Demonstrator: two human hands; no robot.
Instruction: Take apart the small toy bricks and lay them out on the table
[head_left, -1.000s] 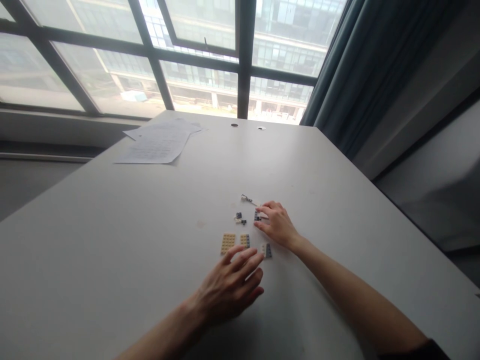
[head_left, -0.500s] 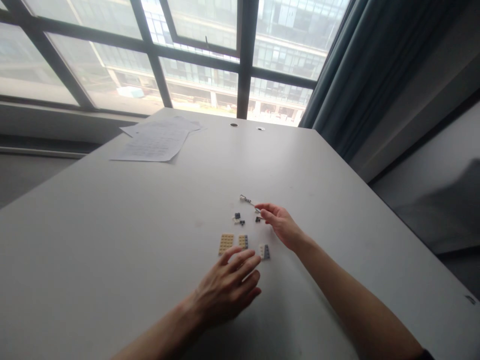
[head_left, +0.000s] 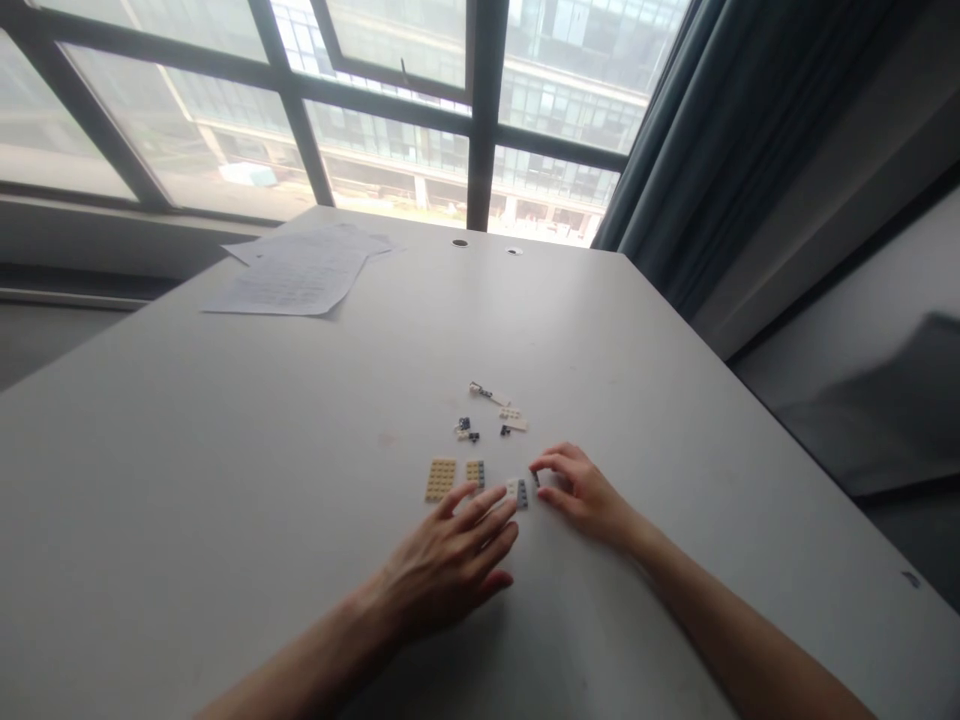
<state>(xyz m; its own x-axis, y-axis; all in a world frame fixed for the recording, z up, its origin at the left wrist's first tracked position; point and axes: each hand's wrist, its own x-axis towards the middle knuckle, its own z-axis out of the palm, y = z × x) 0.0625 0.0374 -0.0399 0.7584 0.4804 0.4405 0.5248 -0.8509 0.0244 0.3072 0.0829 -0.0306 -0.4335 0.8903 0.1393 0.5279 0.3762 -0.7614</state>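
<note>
My left hand is open over the table, palm down with its fingers apart. Its fingertips partly cover the near ends of a tan-and-grey studded brick piece and a white-and-grey studded piece. Left of these lies a tan studded plate. My right hand rests low on the right, thumb and index finger curled around a small dark brick. Beyond the hands lie small white plates, a little black piece and a cluster of dark and white bits.
A thin white-and-grey assembly lies farther back on the white table. Printed papers are spread at the far left. Two cable holes, one dark, sit near the window edge. A curtain hangs at the right.
My right hand has come back toward me from the small pieces and now has a small dark brick at its fingertips. White plates it covered now show. My left hand has barely moved.
</note>
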